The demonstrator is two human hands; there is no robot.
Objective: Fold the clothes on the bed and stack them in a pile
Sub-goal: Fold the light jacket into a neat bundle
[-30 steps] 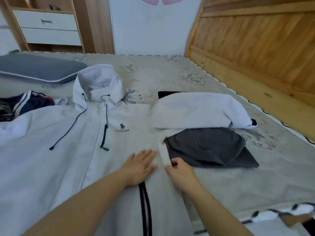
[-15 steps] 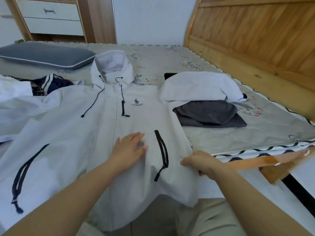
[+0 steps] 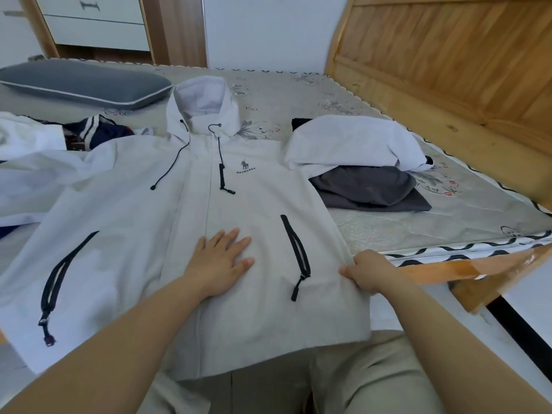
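A light grey hooded jacket (image 3: 143,210) lies front-up across the bed (image 3: 418,231), its hem hanging over the near edge. My left hand (image 3: 222,262) presses flat on the jacket's front beside the right pocket zip. My right hand (image 3: 369,271) grips the jacket's right side edge at the bed's edge. To the right sits a pile: a folded white garment (image 3: 355,143) on top of a folded dark grey garment (image 3: 367,189).
A navy striped garment (image 3: 92,132) and a white garment (image 3: 27,135) lie loose at the left. A grey pillow (image 3: 80,83) rests at the back left. A wooden headboard (image 3: 448,61) runs along the right; drawers (image 3: 92,22) stand behind.
My view has come closer and tilted down slightly. My right hand has taken a firmer hold of the jacket's side edge, and the left hand stays pressed flat on the front.
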